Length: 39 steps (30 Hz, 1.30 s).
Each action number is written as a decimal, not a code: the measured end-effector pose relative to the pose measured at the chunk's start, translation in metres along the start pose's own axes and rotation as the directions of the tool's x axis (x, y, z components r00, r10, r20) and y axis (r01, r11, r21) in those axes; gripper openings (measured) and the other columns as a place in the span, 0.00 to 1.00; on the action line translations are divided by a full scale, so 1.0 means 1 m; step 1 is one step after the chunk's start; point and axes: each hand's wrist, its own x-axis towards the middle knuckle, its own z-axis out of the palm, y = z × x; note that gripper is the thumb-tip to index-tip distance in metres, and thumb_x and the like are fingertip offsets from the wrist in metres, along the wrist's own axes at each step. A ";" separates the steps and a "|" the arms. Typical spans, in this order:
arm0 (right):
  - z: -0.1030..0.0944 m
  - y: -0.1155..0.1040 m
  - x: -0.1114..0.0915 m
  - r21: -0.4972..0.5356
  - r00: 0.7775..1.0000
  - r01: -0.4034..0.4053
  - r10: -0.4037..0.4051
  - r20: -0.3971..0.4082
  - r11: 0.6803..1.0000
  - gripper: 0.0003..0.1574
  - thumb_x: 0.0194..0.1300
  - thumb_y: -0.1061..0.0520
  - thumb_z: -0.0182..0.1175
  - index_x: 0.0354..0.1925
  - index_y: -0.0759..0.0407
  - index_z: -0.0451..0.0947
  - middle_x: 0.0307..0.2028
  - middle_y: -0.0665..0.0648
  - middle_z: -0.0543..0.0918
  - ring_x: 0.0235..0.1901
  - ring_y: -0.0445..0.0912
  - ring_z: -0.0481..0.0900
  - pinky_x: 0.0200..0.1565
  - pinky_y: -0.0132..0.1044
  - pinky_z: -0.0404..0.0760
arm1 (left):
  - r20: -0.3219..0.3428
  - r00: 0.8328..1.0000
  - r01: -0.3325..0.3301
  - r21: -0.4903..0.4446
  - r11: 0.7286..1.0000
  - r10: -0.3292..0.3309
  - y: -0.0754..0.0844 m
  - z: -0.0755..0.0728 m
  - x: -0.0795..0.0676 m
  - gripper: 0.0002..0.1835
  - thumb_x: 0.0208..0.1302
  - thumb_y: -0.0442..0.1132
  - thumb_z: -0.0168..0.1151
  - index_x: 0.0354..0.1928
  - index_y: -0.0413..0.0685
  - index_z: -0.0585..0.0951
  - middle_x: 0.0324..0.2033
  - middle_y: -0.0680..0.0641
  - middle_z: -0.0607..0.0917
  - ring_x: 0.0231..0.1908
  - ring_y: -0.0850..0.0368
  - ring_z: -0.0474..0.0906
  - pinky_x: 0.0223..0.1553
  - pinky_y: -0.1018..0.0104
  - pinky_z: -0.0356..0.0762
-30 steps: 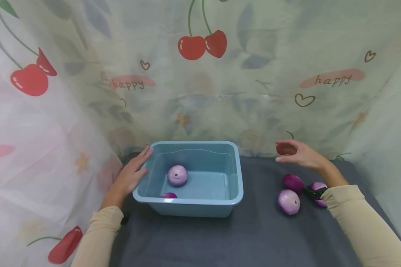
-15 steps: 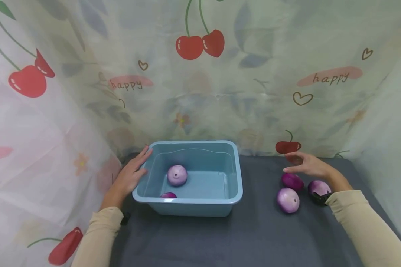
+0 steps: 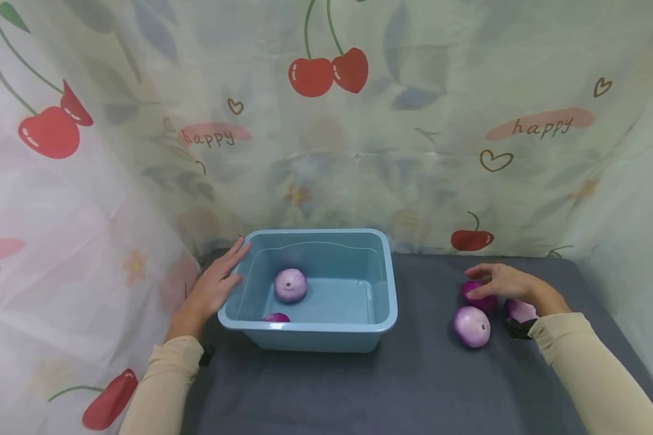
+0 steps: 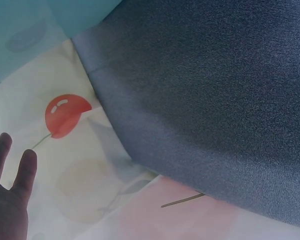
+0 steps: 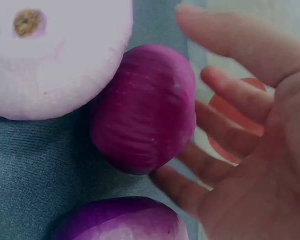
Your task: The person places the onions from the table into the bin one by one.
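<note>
My left hand (image 3: 212, 290) rests with straight fingers along the left rim of a light blue plastic basin (image 3: 315, 328). Two of its fingers (image 4: 24, 175) show in the left wrist view. Over at the right, my right hand (image 3: 508, 287) reaches down over a deep purple red onion (image 5: 145, 110), thumb and fingers spread apart. In the right wrist view the fingers lie behind the onion while the thumb stands off it. A paler onion (image 3: 471, 327) sits just in front. Another purple-and-pale onion (image 3: 520, 309) is partly hidden by the right wrist.
Inside the basin are a pale onion (image 3: 291, 285) and a purple one (image 3: 276, 317), mostly hidden by the front wall. A dark grey cloth (image 3: 413, 386) covers the table. Cherry-printed curtains (image 3: 354, 181) enclose the back and both sides.
My right hand has come down and slightly right, from above the onions to the deep purple one. The left hand stays at the basin's rim.
</note>
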 end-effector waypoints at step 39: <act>-0.020 -0.060 -0.001 0.066 0.943 0.109 -0.082 -0.322 0.992 0.40 0.58 0.38 0.64 0.64 0.48 0.66 0.50 0.60 0.78 0.47 0.48 0.75 0.41 0.38 0.78 | -0.015 1.000 -0.011 0.010 1.000 0.011 -0.002 0.000 0.002 0.33 0.69 0.44 0.44 0.73 0.74 0.51 0.76 0.58 0.48 0.73 0.40 0.51 0.65 0.31 0.52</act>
